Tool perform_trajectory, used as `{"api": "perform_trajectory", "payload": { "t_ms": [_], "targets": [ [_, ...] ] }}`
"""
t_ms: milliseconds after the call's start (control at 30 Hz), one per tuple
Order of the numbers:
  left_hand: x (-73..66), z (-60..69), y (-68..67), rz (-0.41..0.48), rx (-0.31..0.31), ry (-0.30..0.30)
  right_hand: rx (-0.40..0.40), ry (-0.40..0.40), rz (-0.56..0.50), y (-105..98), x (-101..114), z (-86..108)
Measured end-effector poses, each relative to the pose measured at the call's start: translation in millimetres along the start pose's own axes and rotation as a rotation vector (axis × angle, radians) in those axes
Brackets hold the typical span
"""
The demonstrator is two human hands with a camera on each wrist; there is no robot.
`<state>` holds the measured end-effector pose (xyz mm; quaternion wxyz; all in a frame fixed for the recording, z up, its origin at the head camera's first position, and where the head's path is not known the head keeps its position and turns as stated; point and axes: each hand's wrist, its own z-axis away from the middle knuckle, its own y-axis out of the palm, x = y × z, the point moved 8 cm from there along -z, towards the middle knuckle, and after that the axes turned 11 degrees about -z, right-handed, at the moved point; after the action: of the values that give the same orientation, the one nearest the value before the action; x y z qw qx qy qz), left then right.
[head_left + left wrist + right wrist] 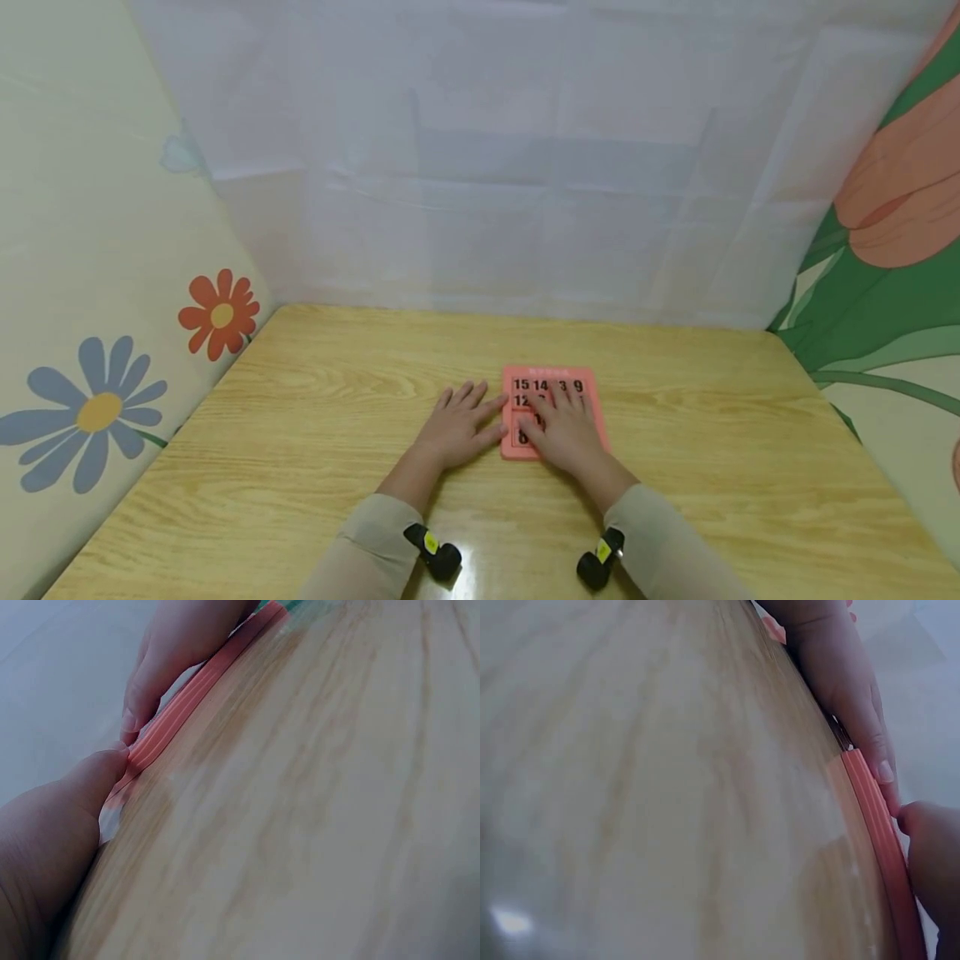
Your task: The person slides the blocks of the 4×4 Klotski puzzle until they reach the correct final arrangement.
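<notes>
On a table (285, 467) with wood pattern, slightly to the right of its middle: a pink number board (519, 454), flat and face up. Across its face, black numbers in rows; in the farthest row, readable 15 and 14 at left, 3 and 9 more to the right. Along the far rim, pale lettering, too small for reading.

Over the right and near part of the board, right hand (566, 429), palm down, with fingers spread apart and covering several numbers. Just to the left of the board, left hand (453, 433), palm down on the table, also with spread fingers; thumb and forefinger toward the right, with tips at the left edge of the board. In both wrist views, the ridged pink side of the board, with digits of both hands very near each other; touching or apart, impossible to tell. Also not possible to tell the force of pressing.

At each near side, a beige left sleeve (375, 533) and right sleeve (667, 533), both with a black wrist device. Behind the far edge, a white creased cloth (555, 167). To the left, a blue flower (97, 412) and a red flower (221, 315); to the right, a pink tulip (903, 183).
</notes>
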<state>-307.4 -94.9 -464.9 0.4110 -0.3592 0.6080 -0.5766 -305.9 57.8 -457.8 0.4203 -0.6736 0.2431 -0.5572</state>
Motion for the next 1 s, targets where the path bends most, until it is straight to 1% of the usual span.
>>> {"api": "perform_trajectory", "payload": {
  "t_ms": [67,200,600,800,1000],
  "targets": [
    [0.1,-0.3,0.7,-0.003,-0.001,0.001,0.017,0.019,0.006,1,-1,-1.8],
    [0.0,-0.2,0.8,-0.001,-0.004,0.002,0.035,0.029,0.014,1,0,-2.7],
    [0.0,-0.7,-0.1,0.003,0.004,-0.001,0.027,-0.033,0.028,-2,6,6.0],
    [0.6,-2.1,-1.2,0.007,0.001,-0.006,0.039,-0.039,0.024,0,5,10.1],
    [0.1,-2.1,-3.0,0.009,0.000,-0.005,0.031,-0.044,0.004,-1,6,15.0]
  ]
}}
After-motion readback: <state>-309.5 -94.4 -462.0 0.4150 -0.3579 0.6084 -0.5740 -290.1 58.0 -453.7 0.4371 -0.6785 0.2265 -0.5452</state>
